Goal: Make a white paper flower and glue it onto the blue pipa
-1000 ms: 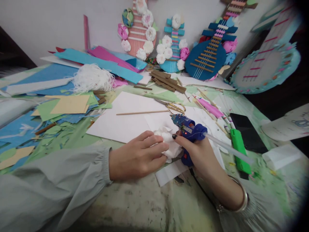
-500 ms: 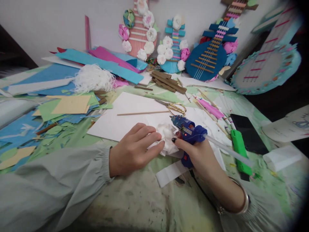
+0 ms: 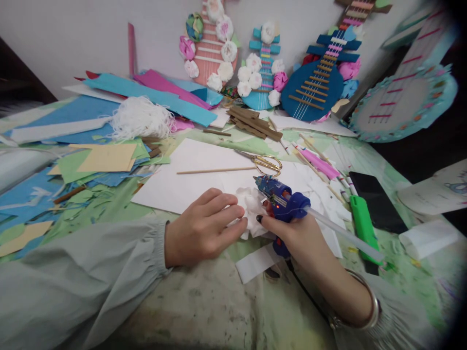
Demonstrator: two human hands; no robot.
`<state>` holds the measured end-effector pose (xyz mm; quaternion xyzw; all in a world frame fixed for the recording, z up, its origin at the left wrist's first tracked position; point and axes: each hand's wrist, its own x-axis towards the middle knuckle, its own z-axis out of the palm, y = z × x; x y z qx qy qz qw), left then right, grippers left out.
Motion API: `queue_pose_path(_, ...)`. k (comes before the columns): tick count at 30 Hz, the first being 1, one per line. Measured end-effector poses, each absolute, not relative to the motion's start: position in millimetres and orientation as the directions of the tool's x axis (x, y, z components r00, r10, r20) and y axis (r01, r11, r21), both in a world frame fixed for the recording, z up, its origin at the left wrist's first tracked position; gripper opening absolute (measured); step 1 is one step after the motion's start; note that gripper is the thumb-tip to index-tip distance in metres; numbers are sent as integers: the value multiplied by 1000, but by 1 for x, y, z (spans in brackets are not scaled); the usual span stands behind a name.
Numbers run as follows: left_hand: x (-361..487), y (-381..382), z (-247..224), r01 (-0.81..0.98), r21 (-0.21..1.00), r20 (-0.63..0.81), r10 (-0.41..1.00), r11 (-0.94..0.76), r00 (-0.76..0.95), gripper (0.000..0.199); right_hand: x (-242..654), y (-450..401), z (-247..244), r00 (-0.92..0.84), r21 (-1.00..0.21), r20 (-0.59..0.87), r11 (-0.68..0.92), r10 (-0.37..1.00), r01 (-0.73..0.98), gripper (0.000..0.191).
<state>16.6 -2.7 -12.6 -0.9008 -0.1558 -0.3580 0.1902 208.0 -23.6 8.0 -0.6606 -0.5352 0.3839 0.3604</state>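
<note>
A ruffled white paper flower point(image 3: 251, 206) rests on the white sheets between my hands. My left hand point(image 3: 206, 226) is at the flower's left side, its fingers bent around that edge and the thumb close to them. My right hand point(image 3: 295, 238) grips a blue glue gun point(image 3: 280, 199); its nozzle points to the upper left, above the flower's far right side. From the back of the gun sticks a long clear glue stick, and a small red light glows on its body. A white paper strip point(image 3: 257, 262) lies just below the flower.
Gold-handled scissors point(image 3: 268, 165) and a thin wooden stick point(image 3: 215, 170) lie beyond the flower. A green tool point(image 3: 365, 228) and a black phone point(image 3: 377, 201) are at right. Paper scraps point(image 3: 105, 158) and white string point(image 3: 142, 118) cover the left. Decorated paper instruments point(image 3: 312, 90) lean at the back.
The glue gun and my right hand have shifted slightly left and down. My left hand stays nearly where it was, its thumb drawn back a little.
</note>
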Motion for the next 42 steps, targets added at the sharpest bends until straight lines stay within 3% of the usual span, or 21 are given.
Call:
queue_pose_path(9,16,-2,-15,467,-182,712,212,-865,669,4,205,-25,6,180,-899,-116,-181,977,399,24)
queue_pose_path(17,16,-2,-12,345,-218,668,118,-913,735,4,205,-26,0,165,-901,-101,-161,981,403,26)
queue_pose_path(21,16,-1,-11,377,-213,686,137,-902,714,5,205,-26,1,169,-906,-105,-165,980,391,28)
queue_pose_path(35,16,0,-15,419,-207,698,167,-884,696,8,203,-27,9,157,-855,-108,-172,982,490,20)
queue_pose_path(42,17,0,-16,472,-142,703,247,-870,667,8,204,-27,8,121,-850,-101,-149,988,506,16)
